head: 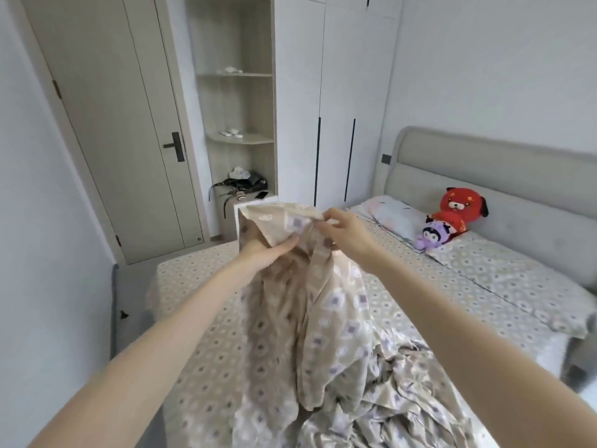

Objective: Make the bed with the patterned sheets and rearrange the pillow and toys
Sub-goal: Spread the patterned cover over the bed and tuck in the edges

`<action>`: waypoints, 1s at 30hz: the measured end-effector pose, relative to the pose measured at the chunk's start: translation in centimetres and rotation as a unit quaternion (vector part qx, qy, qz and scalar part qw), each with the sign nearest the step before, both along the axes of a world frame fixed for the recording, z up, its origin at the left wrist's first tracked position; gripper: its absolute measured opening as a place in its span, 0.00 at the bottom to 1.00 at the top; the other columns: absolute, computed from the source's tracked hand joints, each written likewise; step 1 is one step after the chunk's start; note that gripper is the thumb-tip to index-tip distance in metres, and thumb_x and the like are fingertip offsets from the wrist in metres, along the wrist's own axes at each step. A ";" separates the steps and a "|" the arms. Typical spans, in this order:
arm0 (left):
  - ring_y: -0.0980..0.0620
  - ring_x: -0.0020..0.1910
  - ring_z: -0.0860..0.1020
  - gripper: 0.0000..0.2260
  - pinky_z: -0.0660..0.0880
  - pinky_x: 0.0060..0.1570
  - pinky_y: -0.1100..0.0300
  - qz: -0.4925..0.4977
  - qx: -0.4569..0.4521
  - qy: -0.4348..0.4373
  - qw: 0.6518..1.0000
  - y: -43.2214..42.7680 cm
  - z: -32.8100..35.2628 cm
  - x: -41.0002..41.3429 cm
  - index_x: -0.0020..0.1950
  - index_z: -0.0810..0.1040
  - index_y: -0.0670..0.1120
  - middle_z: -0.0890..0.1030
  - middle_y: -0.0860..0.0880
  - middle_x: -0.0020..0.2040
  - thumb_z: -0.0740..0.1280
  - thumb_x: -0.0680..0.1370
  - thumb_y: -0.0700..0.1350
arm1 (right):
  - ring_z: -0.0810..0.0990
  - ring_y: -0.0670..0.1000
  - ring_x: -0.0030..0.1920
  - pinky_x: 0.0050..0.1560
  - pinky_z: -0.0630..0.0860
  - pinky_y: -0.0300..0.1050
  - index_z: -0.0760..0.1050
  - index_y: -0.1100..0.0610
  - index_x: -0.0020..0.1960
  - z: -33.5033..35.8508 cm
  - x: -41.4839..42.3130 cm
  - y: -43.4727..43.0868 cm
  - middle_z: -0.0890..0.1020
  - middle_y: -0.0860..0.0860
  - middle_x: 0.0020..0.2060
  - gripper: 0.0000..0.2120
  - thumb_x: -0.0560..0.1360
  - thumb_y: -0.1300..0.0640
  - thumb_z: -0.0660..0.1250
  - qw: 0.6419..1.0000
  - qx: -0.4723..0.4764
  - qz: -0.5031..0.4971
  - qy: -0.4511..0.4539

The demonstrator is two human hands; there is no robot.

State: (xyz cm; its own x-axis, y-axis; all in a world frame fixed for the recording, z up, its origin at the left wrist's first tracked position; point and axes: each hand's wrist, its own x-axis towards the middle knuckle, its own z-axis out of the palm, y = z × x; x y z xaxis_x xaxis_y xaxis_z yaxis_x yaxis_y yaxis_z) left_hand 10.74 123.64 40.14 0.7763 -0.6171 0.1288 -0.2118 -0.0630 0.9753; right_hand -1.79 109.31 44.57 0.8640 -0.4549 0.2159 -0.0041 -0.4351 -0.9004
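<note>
We see soft, even, bright light with faint shadows. The wide lens bows the door (122,130) at the left edge; the lifted sheet (323,302) looks slightly blurred.

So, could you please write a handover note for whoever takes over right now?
Left grip holds a raised edge of the loose beige patterned sheet; right grip pinches that edge beside it. The rest lies crumpled on the patterned bed cover. By the grey headboard sit a pastel printed pillow, red plush dog and purple plush toy.
Done: bed cover on.
Left: spread the sheet, arrange pillow and toys.
</note>
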 end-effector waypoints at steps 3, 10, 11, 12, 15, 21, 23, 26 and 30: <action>0.54 0.48 0.79 0.09 0.75 0.47 0.60 0.027 0.025 -0.022 0.999 -0.6 -1.6 1.4 0.52 0.79 0.51 0.81 0.56 0.43 0.70 0.75 0.53 | 0.74 0.45 0.28 0.32 0.72 0.37 0.72 0.58 0.44 -1.1 0.9 0.5 0.78 0.51 0.33 0.05 0.78 0.58 0.65 0.999 0.047 0.015 0.006; 0.64 0.26 0.70 0.12 0.64 0.30 0.71 -0.041 0.108 -0.264 0.957 -0.7 -0.1 4.0 0.38 0.77 0.46 0.73 0.60 0.25 0.64 0.79 0.47 | 0.74 0.47 0.27 0.30 0.72 0.39 0.74 0.55 0.46 -3.3 2.9 0.3 0.76 0.49 0.29 0.04 0.78 0.56 0.63 0.975 -0.082 -0.207 0.024; 0.63 0.23 0.68 0.12 0.63 0.28 0.70 -0.049 0.111 -0.280 0.952 -1.0 0.1 4.4 0.36 0.77 0.46 0.69 0.58 0.21 0.65 0.79 0.47 | 0.75 0.49 0.28 0.32 0.75 0.44 0.74 0.56 0.49 -3.6 3.3 0.4 0.77 0.50 0.30 0.05 0.79 0.56 0.62 0.971 -0.065 -0.227 0.030; 0.62 0.21 0.68 0.12 0.63 0.26 0.70 -0.057 0.111 -0.284 0.950 -1.2 0.4 4.7 0.36 0.79 0.46 0.67 0.57 0.20 0.66 0.78 0.47 | 0.78 0.52 0.30 0.34 0.78 0.49 0.73 0.58 0.50 -4.0 3.6 0.5 0.78 0.51 0.32 0.05 0.79 0.57 0.61 0.970 -0.034 -0.239 0.030; 0.56 0.26 0.79 0.12 0.77 0.30 0.63 -0.110 0.076 -0.161 0.978 -2.0 1.0 5.0 0.36 0.79 0.40 0.75 0.44 0.27 0.66 0.78 0.43 | 0.83 0.53 0.37 0.40 0.81 0.51 0.66 0.59 0.53 -4.6 3.6 1.4 0.81 0.55 0.39 0.06 0.78 0.62 0.62 0.967 0.105 -0.232 -0.004; 0.50 0.32 0.82 0.08 0.80 0.29 0.60 -0.161 -0.004 -0.010 0.987 -4.5 2.8 4.2 0.47 0.81 0.37 0.80 0.42 0.37 0.65 0.79 0.40 | 0.74 0.45 0.43 0.41 0.73 0.41 0.65 0.58 0.53 -6.9 1.2 3.4 0.74 0.50 0.48 0.19 0.67 0.61 0.70 0.985 0.007 -0.113 0.127; 0.50 0.31 0.81 0.08 0.81 0.33 0.57 -0.161 -0.030 0.030 0.986 -5.4 3.8 3.6 0.47 0.81 0.37 0.81 0.45 0.34 0.66 0.79 0.40 | 0.73 0.46 0.53 0.48 0.74 0.41 0.65 0.58 0.61 -8.0 1.0 3.6 0.70 0.50 0.58 0.31 0.63 0.48 0.73 0.961 -0.108 -0.164 0.194; 0.52 0.32 0.81 0.09 0.80 0.35 0.60 -0.174 -0.071 0.069 0.980 -6.2 5.5 2.9 0.38 0.80 0.41 0.82 0.49 0.31 0.67 0.78 0.40 | 0.63 0.57 0.64 0.61 0.68 0.51 0.69 0.59 0.60 -9.8 1.0 3.6 0.64 0.53 0.64 0.24 0.73 0.44 0.67 0.875 -0.276 -0.327 0.224; 0.50 0.31 0.82 0.09 0.80 0.32 0.59 -0.205 -0.121 0.076 0.968 -6.6 8.4 3.1 0.38 0.80 0.41 0.82 0.44 0.35 0.67 0.78 0.41 | 0.75 0.56 0.48 0.46 0.73 0.49 0.72 0.59 0.48 -9.0 0.7 1.8 0.76 0.55 0.49 0.05 0.78 0.58 0.59 0.882 -0.214 -0.385 0.166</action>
State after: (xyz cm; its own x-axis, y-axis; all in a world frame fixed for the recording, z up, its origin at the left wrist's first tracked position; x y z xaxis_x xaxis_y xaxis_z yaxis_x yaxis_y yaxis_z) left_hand 13.88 117.00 48.51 0.4937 -0.8437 0.2107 -0.0227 0.2298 0.9730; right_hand -1.13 111.12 35.61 0.3818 -0.8728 0.3040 -0.6793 -0.4880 -0.5481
